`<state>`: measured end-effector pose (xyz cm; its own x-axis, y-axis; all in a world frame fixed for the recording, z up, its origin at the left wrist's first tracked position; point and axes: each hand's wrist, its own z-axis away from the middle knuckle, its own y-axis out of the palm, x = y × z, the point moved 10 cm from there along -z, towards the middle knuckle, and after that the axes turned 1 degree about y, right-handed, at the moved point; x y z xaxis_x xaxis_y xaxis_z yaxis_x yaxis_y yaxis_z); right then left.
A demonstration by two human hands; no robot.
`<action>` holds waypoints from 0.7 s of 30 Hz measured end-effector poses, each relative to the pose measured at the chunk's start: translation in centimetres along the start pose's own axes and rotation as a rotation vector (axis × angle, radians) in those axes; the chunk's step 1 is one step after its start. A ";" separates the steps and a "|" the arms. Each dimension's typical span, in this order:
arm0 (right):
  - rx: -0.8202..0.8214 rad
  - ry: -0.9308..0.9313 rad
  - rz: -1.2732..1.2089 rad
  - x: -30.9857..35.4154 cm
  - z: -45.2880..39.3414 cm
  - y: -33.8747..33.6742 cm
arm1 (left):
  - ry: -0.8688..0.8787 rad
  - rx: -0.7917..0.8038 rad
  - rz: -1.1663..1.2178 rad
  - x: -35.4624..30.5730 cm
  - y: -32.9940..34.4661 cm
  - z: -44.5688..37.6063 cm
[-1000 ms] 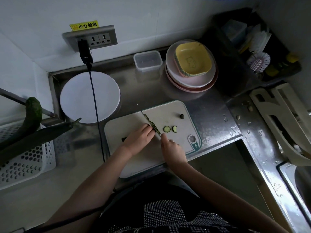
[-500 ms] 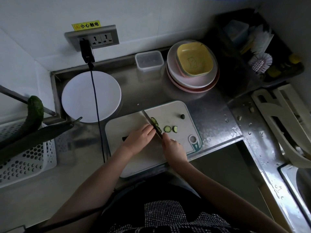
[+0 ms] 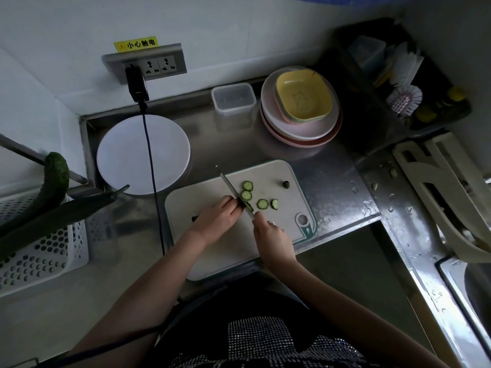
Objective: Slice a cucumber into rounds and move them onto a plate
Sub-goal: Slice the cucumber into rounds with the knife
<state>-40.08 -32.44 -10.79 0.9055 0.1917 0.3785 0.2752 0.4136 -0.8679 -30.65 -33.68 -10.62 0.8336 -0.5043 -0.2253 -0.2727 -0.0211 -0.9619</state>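
Note:
A white cutting board (image 3: 207, 195) lies on the steel counter. My left hand (image 3: 219, 215) presses down on a cucumber, mostly hidden beneath it; only its dark end (image 3: 194, 218) and cut face by the blade show. My right hand (image 3: 271, 233) grips the handle of a knife (image 3: 233, 191), whose blade sits against the cucumber's cut end. Several cut rounds (image 3: 247, 185) lie on the board right of the blade, with a small dark end piece (image 3: 286, 184) farther right. An empty white plate (image 3: 132, 144) stands behind the board to the left.
A black cable (image 3: 150, 160) runs from the wall socket across the plate's right side toward me. Stacked plates with a yellow dish (image 3: 300, 104) and a clear box (image 3: 233, 98) stand at the back. A white basket (image 3: 39, 251) with long cucumbers sits left; a sink (image 3: 467, 288) lies right.
Two more rounds now lie on the board right of the blade. My left hand has shifted slightly left along the cucumber, and the knife sits at a new cut.

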 end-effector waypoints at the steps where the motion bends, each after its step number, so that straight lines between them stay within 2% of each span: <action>1: 0.001 0.000 0.004 0.0 0.0 0.1 | 0.001 -0.005 -0.005 0.0 0.0 0.0; 21: 0.108 0.046 0.073 -0.6 -0.5 2.1 | 0.021 -0.042 -0.035 -0.3 -0.1 0.1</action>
<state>-39.90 -32.14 -12.99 0.9363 0.1851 0.2985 0.1741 0.4937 -0.8520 -30.84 -33.38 -10.50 0.8331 -0.5203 -0.1875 -0.2633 -0.0751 -0.9618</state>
